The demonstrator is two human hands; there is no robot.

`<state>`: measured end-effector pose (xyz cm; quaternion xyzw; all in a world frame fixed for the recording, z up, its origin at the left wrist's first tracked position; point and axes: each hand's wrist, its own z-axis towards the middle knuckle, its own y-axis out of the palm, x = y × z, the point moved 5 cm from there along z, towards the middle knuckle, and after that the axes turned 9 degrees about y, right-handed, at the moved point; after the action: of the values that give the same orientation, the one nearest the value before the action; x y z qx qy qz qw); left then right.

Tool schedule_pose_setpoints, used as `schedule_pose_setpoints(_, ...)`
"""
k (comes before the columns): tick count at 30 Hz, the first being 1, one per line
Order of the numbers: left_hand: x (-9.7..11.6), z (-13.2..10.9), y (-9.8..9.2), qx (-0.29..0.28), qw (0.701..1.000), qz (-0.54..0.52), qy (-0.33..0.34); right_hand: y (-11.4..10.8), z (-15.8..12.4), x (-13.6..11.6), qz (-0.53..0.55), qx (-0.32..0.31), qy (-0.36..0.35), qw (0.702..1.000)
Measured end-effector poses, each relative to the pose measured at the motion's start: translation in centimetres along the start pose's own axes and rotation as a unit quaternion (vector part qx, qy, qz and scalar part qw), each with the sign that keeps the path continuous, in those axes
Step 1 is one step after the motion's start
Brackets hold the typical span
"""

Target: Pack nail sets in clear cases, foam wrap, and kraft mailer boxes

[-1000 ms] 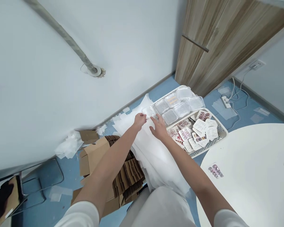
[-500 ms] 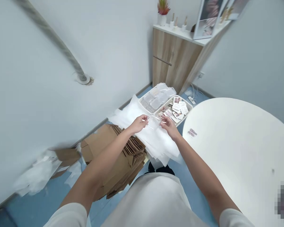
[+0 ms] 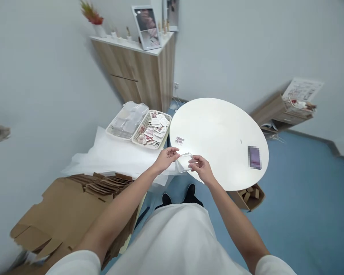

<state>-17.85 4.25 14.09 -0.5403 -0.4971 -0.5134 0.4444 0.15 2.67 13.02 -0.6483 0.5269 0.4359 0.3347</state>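
I noted the clear case (image 3: 183, 164) held over the white surface's (image 3: 217, 126) near edge, long axis left-right, left hand (image 3: 166, 158) pinching its left end, right hand (image 3: 201, 170) pinching its right.

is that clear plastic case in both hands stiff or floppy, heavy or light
Probably stiff: the clear plastic case holds its boxy outline though the left hand and right hand pinch only its ends. Likely light, since fingertips alone carry it. Its thin glossy walls may be slippery and could crack if squeezed.
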Motion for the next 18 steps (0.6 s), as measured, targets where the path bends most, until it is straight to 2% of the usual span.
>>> schedule_pose_setpoints(4,-1.8,1.7,4.4,0.051,0.999,-0.003,-0.015,-6.3,-2.0,1.6,0.046,0.079,0.017,0.996)
schedule_pose_setpoints(10,-3.5,2.4,12.9,-0.016,0.997,0.064,-0.03,-14.3,-2.8,3.8,0.092,0.134,0.038,0.986)
schedule_pose_setpoints(14,-4.2,2.7,18.0,-0.065,0.995,0.051,-0.054,-17.8,-2.1,4.6,0.128,0.123,0.059,0.982)
schedule_pose_setpoints(18,-4.6,3.3,21.0,-0.097,0.992,0.047,-0.069,-19.9,-1.4,5.3,0.135,0.088,0.078,0.984)
